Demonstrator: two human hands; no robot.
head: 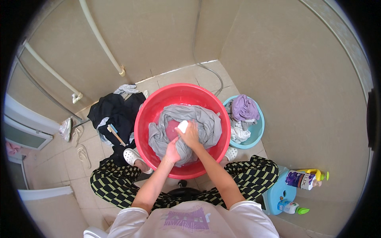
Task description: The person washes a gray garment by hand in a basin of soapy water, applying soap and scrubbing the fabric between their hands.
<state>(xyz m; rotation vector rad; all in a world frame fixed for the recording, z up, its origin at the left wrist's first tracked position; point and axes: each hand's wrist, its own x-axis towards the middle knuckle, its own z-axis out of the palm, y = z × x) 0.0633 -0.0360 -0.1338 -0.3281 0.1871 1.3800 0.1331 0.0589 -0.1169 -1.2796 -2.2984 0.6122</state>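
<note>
A large red plastic basin [146, 101] stands on the floor between my legs, with wet grey cloth [190, 111] bunched in a ring inside it and a little water at its bottom. My right hand [190, 134], slightly blurred, grips a white bar of soap [182, 126] over the basin's middle. Just left of it and lower, my left hand [173, 152] touches or closes on an edge of the grey cloth; its fingers are partly hidden, so the hold is unclear.
Dark clothes [113, 108] lie on the left floor with a wooden-handled brush [116, 135] on top. A light blue basin [259, 138] at right holds a purple cloth [245, 108] and white laundry. Bottles, including a Lux bottle [300, 180], rest on a blue stool [272, 193]. A grey hose [218, 78] reaches the floor.
</note>
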